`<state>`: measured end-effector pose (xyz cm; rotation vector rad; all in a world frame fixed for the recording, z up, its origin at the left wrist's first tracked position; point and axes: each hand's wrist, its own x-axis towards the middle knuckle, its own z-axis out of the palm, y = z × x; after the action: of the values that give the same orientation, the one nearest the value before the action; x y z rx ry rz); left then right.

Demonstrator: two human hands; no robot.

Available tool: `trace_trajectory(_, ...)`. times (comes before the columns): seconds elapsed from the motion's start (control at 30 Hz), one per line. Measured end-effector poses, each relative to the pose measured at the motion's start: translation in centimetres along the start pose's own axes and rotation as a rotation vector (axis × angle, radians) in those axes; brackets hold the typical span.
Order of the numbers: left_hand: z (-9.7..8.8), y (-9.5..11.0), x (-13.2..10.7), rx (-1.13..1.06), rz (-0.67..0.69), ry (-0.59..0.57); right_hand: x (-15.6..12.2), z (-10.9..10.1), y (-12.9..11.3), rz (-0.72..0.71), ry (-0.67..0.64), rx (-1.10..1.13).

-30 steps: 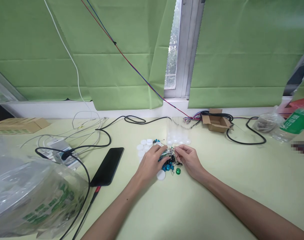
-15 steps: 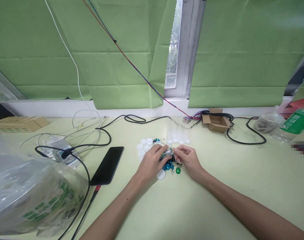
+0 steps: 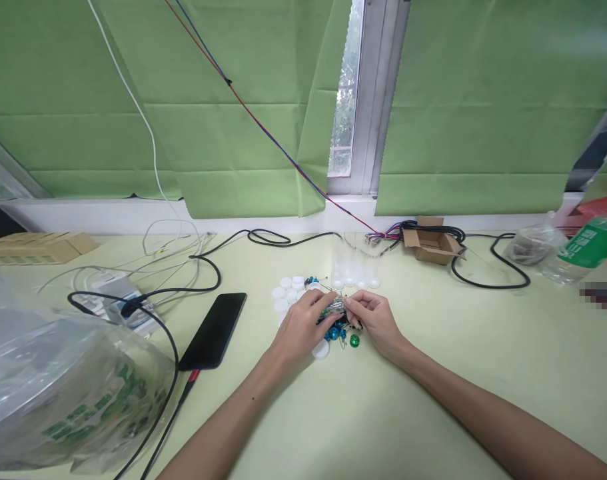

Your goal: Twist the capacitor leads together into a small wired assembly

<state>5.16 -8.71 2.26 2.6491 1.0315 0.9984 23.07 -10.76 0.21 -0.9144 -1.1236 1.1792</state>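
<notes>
Though tiny, glinting wire-legged components

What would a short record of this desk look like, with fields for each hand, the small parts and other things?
left hand: fingertips pinch the parts bundle
right hand: fingertips grip the parts bundle from the other side
below hands: blue parts and green part on the table
behind hands: white caps, clear tubes
to the left: black phone, plastic bag

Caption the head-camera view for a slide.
Left hand and right hand pinch a clear bundle above blue and green parts, white caps and phone beside.
</notes>
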Motion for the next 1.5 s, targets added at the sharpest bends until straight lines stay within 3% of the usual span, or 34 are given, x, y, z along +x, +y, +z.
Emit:
trace_trajectory(0.5, -0.9, -0.7, 0.4, 0.037, 0.109, 0.045, 0.2, -0.2, 0.1, -0.040, -0.013, 0.089)
trace_trajectory(0.8, -1.3, -0.7, 0.4, 0.039, 0.088, 0.045, 0.2, -0.5, -0.2, -0.125, -0.099, -0.090)
trace_trajectory(1.1, -1.2, -1.0, 0.3, 0.023, 0.108, 0.061, 0.5, -0.7, -0.1, 0.005, -0.276, -0.019)
trace_trajectory(1.5, -1.0, -0.8, 0.1, 0.013, 0.119, 0.060, 0.4, -0.8, 0.0, 0.063, -0.295, 0.067)
